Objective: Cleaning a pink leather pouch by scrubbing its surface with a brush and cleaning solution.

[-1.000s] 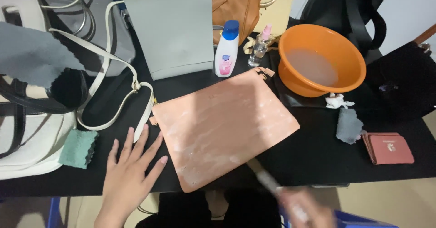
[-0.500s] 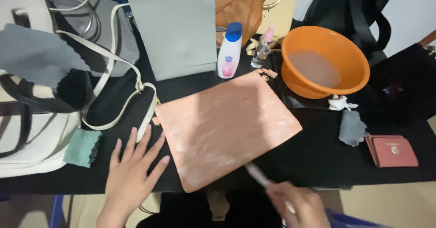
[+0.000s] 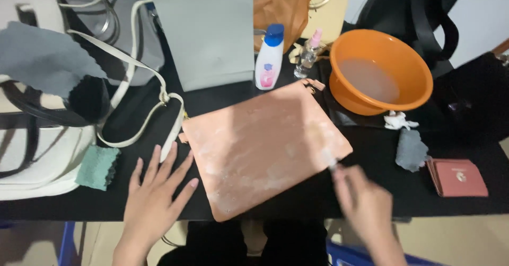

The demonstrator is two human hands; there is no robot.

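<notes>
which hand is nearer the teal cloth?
Left. The left hand lies flat on the black table just right of the teal cloth, close but apart. The right hand is far off, at the right edge of the pink pouch.

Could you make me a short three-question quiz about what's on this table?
1. True or false: the orange basin is empty.
2. What does the left hand do? A: lies flat beside the pink pouch; B: grips the white bottle; C: lifts the teal cloth.
3. Which small thing lies at the table's far right edge?

Key: 1 false, it holds cloudy water. 2 A. 3 A small pink wallet.
</notes>
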